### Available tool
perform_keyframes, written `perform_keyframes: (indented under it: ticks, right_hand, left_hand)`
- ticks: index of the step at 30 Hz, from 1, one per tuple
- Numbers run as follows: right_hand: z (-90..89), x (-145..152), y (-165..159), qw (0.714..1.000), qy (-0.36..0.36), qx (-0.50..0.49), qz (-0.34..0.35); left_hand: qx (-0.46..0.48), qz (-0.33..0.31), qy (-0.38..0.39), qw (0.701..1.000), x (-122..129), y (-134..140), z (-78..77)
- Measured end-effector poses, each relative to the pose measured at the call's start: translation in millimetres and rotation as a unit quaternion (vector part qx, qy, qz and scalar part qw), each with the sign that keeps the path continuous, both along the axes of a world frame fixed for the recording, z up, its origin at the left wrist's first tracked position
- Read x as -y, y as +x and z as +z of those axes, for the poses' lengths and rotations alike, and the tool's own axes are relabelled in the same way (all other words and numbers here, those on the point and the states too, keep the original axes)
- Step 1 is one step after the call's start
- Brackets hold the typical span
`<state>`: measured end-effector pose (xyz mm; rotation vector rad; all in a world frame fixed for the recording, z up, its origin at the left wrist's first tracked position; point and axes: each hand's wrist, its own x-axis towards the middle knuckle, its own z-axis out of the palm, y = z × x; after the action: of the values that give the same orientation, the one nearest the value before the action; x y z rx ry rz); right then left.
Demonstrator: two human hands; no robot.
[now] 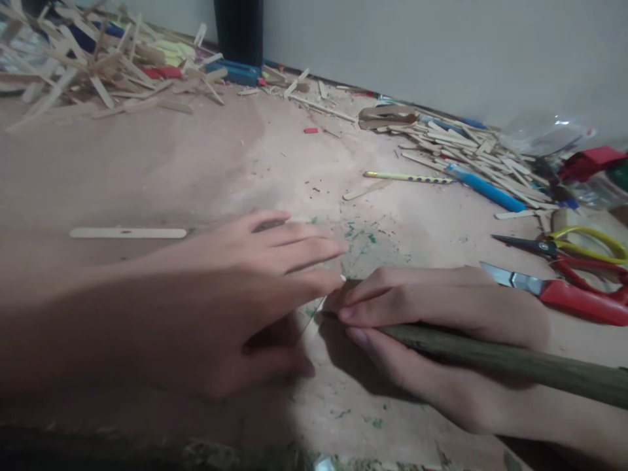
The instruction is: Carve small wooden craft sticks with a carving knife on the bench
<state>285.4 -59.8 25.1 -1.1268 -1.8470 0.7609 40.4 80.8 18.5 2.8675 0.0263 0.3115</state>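
My left hand (pixel 245 294) lies palm down over the tabletop with its fingers stretched out and apart. The thin edge of a pale strip (pixel 314 317) shows between its index finger and thumb; most of it is hidden. Close to those fingertips, my right hand (pixel 432 327) pinches a long, round, greenish-brown wooden rod (pixel 485 356) near its left end. The rod slants away past the right edge of view, and its working tip is hidden. Left of my left hand rests a single craft stick (pixel 127 233) with a small dark slot in its middle.
A heap of craft sticks (pixel 98 72) covers the back left; another pile (pixel 471 147) lies back right. Nearby are a yellow pencil (pixel 407 176), a blue-handled tool (pixel 485 188), yellow-handled scissors (pixel 583 242) and a red-handled cutter (pixel 579 301). A dark post (pixel 239 33) stands at the wall.
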Motion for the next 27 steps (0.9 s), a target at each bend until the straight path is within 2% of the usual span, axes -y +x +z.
perform_keyframes:
  ticks: [5, 15, 27]
  right_hand:
    - [-1.0, 1, 0, 1.000, 0.003, 0.020, 0.009]
    - [-1.3, -1, -4, 1.000, 0.006, 0.002, -0.003]
    - [-1.7, 0, -1, 1.000, 0.009, 0.018, 0.004]
  left_hand:
    - [-0.023, -0.003, -0.027, 0.999, 3, 0, 7.5]
    - [-0.012, 0.010, -0.004, 1.000, 0, 0, -3.9]
    - [-0.039, 0.002, -0.023, 0.999, 0, 1, 2.1]
